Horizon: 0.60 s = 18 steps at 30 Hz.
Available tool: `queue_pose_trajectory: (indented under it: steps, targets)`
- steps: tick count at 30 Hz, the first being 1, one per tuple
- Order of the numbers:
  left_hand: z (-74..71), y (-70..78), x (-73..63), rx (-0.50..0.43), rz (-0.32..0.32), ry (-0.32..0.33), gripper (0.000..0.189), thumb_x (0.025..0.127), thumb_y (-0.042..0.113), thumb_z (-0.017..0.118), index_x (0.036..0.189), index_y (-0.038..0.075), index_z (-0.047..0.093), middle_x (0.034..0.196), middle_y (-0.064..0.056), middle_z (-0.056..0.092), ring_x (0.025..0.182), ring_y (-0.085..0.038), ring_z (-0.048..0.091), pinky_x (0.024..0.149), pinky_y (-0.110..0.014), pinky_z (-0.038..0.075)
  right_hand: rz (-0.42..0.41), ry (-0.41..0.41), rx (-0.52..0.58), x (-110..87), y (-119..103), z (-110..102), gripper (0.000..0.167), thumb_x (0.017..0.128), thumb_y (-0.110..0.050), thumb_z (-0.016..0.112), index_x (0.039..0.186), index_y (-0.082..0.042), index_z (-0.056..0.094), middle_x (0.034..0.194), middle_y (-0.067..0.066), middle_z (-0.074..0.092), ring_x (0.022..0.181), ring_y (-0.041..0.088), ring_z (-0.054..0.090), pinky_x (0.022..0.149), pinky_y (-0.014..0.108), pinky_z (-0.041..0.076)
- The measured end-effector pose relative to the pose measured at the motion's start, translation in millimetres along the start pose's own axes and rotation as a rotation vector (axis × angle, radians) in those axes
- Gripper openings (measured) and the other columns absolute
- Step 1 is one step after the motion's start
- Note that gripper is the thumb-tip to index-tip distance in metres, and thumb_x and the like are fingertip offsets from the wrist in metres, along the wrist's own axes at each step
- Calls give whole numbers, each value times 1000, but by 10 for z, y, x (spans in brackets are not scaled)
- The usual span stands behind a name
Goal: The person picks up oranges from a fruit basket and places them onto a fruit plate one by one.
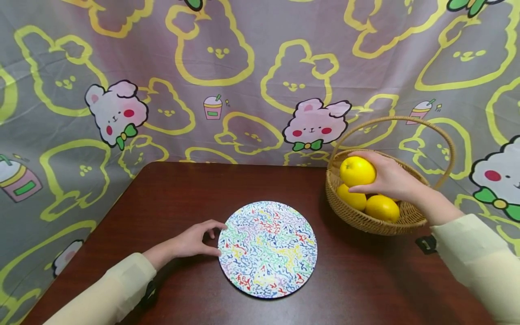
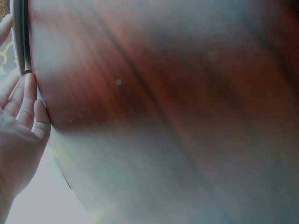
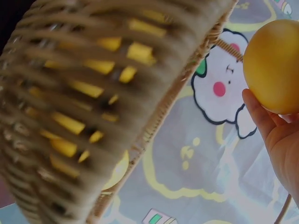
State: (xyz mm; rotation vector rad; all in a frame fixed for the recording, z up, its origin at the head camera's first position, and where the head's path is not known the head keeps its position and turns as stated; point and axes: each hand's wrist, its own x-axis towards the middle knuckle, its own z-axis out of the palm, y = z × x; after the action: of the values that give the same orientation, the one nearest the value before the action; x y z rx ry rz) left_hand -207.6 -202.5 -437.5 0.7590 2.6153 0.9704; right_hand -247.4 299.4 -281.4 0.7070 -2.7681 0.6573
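My right hand (image 1: 392,176) grips a yellow lemon (image 1: 357,170) between thumb and fingers, above the wicker basket (image 1: 345,216). In the right wrist view the lemon (image 3: 275,65) stands out past the basket's rim, held by the hand (image 3: 285,144). Below it, more lemons (image 1: 383,208) lie in the basket. At the left edge of a round plate (image 1: 268,248) with a multicoloured squiggle pattern is my left hand (image 1: 195,239); its thumb and fingertips touch the rim. The left wrist view shows the same hand (image 2: 23,116) with fingers against the plate's edge.
The dark brown wooden table (image 1: 183,189) carries plate and basket. The basket's tall handle (image 1: 438,131) arches over its right part. Behind the table hangs a grey cloth (image 1: 252,104) printed with cartoon rabbits and cups.
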Motion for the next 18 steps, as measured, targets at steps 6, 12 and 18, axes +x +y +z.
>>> queue_pose_trajectory:
  steps: [6, 12, 18]
  targets:
    - [-4, 13, 3, -7, -18, -1, 65, 76, 39, 83, 130, 17, 56, 108, 4, 55, 93, -18, 50, 78, -34, 43, -49, -13, 38, 48, -135, 35, 80, 69, -34, 89, 136, -15, 49, 126, 7, 55, 95, 27, 54, 77, 48, 45]
    - [-7, 22, 6, -7, -19, -1, 65, 75, 39, 83, 130, 17, 56, 109, 4, 55, 93, -18, 50, 78, -34, 43, -89, 0, 43, 96, -208, 103, 79, 69, -29, 90, 134, -14, 49, 120, 7, 57, 89, 25, 54, 74, 46, 44]
    - [-4, 20, 4, -2, -14, -1, 65, 75, 39, 83, 130, 17, 56, 109, 5, 55, 93, -18, 50, 77, -34, 43, -124, -12, 55, 145, -317, 183, 81, 67, -31, 91, 134, -13, 50, 120, 6, 57, 89, 24, 54, 74, 44, 45]
